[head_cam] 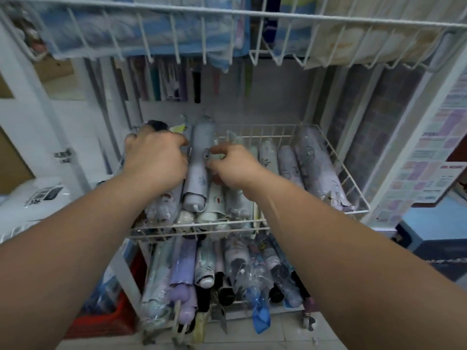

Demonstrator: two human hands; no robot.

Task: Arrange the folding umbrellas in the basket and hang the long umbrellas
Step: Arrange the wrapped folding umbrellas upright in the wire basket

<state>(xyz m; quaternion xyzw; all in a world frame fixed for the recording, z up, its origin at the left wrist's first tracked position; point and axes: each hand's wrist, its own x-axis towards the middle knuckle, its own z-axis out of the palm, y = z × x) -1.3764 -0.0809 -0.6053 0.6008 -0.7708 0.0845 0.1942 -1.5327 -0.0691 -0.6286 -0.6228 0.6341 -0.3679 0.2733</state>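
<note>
Below the middle wire basket (197, 227): lower tier of folding umbrellas (214, 274). In the basket, left half: grey folding umbrella (199, 173), lengthwise atop others. The right hand (232, 165) pinches its strap. The left hand (155, 155) curls its fingers over a dark-tipped umbrella (157, 125) alongside. Behind the basket: hanging long umbrellas (177, 82).

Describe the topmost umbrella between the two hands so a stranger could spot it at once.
On the white wire rack, find the middle basket, the one both hands reach into. Between the left hand and the right hand lies a pale grey folding umbrella. Unlike its neighbours, it rides on top of them, handle end toward the viewer, the right hand pinching its strap.
</note>
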